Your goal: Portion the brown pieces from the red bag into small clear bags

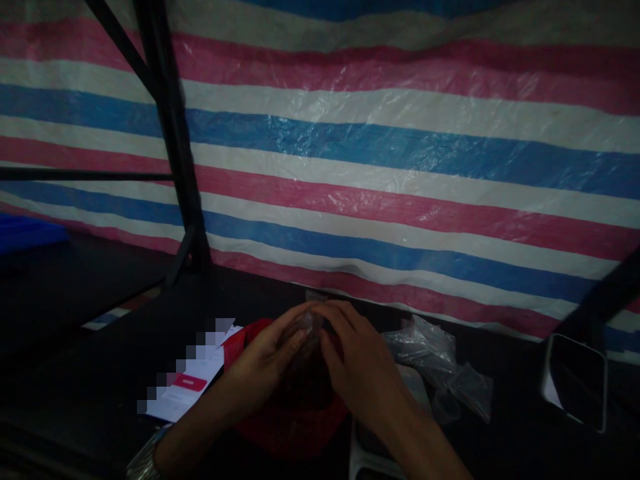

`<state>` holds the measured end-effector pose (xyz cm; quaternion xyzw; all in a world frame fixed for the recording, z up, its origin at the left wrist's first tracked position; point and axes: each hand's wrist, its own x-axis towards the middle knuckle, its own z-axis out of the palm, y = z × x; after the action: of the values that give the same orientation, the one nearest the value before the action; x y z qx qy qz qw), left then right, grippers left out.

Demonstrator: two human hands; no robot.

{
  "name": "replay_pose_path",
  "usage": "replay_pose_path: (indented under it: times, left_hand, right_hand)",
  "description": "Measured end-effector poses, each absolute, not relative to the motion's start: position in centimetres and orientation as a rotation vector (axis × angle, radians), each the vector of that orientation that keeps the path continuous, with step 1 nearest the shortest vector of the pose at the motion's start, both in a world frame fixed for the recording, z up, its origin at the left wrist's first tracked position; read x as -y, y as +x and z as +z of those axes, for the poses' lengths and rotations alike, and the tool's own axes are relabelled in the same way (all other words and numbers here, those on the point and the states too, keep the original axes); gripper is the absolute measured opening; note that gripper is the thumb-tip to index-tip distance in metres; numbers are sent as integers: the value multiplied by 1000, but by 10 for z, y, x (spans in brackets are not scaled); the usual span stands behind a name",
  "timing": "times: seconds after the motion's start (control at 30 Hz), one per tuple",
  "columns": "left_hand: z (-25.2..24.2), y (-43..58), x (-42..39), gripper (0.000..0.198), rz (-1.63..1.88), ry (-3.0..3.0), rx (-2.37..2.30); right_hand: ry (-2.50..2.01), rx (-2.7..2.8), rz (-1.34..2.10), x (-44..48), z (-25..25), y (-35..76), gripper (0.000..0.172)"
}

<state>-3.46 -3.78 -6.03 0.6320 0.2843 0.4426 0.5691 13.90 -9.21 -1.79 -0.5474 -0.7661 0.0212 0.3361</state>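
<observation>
Both hands meet over a dark table. My left hand (265, 363) and my right hand (357, 360) pinch a small clear plastic bag (307, 323) between their fingertips. What the bag holds is too dim to make out. Under the hands lies a red object (290, 427), partly hidden by them. A metal watch band shows on my left wrist.
White printed paper (193, 383) with a red label lies left of the hands. Crumpled clear plastic bags (440, 363) lie to the right, and a phone (575, 377) stands further right. A white tray edge (357, 453) shows below. Black rack posts (173, 133) and a striped tarp (400, 153) stand behind.
</observation>
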Motion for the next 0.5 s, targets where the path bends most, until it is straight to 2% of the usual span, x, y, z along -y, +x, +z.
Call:
replay_pose_path:
  times: [0.1,0.23,0.4,0.5]
  left_hand:
    - [-68,-40,39,63,915,1426,-602]
    - [-70,-41,38,81,828,1357,-565]
    - [-68,-41,35,68,885,1470,-729]
    - [-67,-41,36,66,888,1495,-755]
  right_hand:
    - [-1416,1986,65,90,-18,141,26]
    - [-1345,1956,44,90,-18,143,19]
    - [-1310,1918,6,93,-18,144,17]
    - [-1311,1951,25,96,-17,145,31]
